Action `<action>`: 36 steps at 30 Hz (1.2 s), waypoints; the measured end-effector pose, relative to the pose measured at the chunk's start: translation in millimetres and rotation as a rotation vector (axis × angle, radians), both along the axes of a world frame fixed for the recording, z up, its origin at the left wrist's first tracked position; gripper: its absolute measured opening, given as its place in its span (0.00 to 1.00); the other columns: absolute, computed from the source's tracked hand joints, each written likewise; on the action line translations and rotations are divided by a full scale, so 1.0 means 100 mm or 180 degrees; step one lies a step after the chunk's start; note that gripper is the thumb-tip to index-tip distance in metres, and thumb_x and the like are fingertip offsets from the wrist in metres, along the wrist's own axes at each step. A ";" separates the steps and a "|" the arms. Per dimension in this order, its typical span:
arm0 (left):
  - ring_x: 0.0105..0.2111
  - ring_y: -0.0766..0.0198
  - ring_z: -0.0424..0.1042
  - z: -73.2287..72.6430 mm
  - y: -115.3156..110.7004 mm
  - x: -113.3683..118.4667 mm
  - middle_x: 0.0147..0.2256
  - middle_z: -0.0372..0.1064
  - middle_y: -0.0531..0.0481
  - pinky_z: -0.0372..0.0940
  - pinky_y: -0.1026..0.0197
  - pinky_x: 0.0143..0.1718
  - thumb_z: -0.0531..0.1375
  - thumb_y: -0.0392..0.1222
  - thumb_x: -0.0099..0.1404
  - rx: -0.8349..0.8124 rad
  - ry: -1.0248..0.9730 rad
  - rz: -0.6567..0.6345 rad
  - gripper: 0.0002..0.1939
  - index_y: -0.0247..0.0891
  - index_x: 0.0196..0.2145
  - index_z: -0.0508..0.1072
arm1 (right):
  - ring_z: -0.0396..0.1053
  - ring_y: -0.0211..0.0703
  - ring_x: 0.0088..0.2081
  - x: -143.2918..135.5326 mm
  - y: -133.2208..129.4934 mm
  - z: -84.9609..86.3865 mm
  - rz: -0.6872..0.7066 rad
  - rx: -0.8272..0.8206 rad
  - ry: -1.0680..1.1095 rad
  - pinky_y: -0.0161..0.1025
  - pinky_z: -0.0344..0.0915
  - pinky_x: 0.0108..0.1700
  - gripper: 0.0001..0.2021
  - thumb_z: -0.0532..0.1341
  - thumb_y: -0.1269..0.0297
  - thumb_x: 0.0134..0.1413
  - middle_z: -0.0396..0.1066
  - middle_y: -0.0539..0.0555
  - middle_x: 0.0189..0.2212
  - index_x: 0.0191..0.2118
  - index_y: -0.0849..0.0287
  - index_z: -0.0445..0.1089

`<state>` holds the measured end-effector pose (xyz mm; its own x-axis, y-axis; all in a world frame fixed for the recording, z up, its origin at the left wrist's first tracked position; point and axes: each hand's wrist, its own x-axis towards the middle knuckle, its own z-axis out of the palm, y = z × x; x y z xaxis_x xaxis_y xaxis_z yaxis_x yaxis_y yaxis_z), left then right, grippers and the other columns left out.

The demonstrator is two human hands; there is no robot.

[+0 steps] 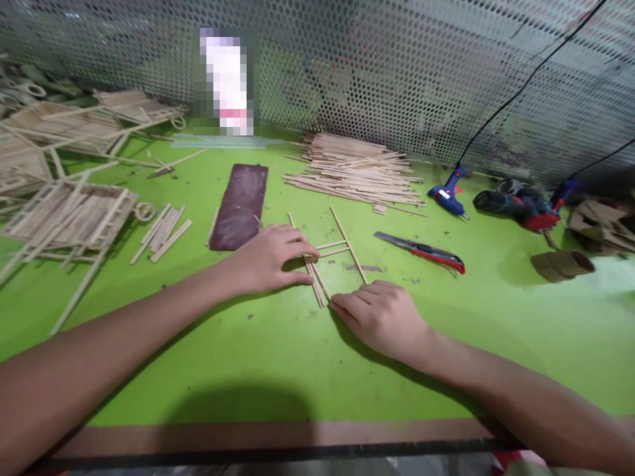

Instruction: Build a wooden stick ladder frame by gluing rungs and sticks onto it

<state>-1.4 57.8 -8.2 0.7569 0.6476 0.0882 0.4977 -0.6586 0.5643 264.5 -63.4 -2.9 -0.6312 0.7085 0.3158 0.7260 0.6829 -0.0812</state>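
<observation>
A small frame of thin wooden sticks (350,246) lies on the green table, with two long sides and two short crosspieces between them. My left hand (275,256) is over its left side, thumb and fingers apart, the fingertips touching near the crosspieces. A few short loose sticks (314,284) lie under and below those fingers. My right hand (384,317) is closed at the near end of the frame, its fingertips pinched at the end of the left long stick. To the right rests a red utility knife (421,252).
Behind the frame is a pile of sticks (354,168). Brown sandpaper (241,208) and short sticks (161,233) lie left, near wooden cart models (69,215). Blue glue gun (450,192), red-black tool (526,205) and bamboo piece (562,265) stand right. Perforated metal screen (357,73) behind.
</observation>
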 end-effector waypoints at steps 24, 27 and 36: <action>0.51 0.44 0.76 -0.09 0.01 0.02 0.49 0.80 0.43 0.66 0.40 0.59 0.69 0.61 0.72 0.0289 -0.0055 -0.0088 0.19 0.48 0.52 0.87 | 0.62 0.39 0.22 -0.07 -0.08 0.07 -0.0052 0.0284 -0.0103 0.42 0.53 0.31 0.16 0.58 0.75 0.71 0.70 0.48 0.20 0.31 0.57 0.75; 0.50 0.45 0.76 -0.09 0.00 0.02 0.48 0.80 0.44 0.67 0.40 0.59 0.70 0.61 0.72 0.0297 -0.0063 -0.0049 0.19 0.49 0.51 0.87 | 0.61 0.39 0.23 -0.08 -0.08 0.07 -0.0039 0.0304 -0.0123 0.41 0.53 0.31 0.16 0.58 0.75 0.72 0.70 0.47 0.20 0.30 0.57 0.74; 0.51 0.44 0.76 -0.05 0.00 0.02 0.49 0.80 0.42 0.68 0.39 0.58 0.69 0.61 0.73 0.0282 0.0010 -0.0115 0.20 0.46 0.52 0.87 | 0.61 0.40 0.23 -0.08 -0.07 0.11 0.0037 0.0444 -0.0096 0.42 0.53 0.31 0.17 0.57 0.75 0.74 0.67 0.47 0.19 0.32 0.58 0.77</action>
<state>0.5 58.2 -13.6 0.7800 0.6096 0.1417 0.4744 -0.7235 0.5015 256.3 -70.1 8.2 -0.6497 0.6517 0.3914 0.7186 0.6944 0.0368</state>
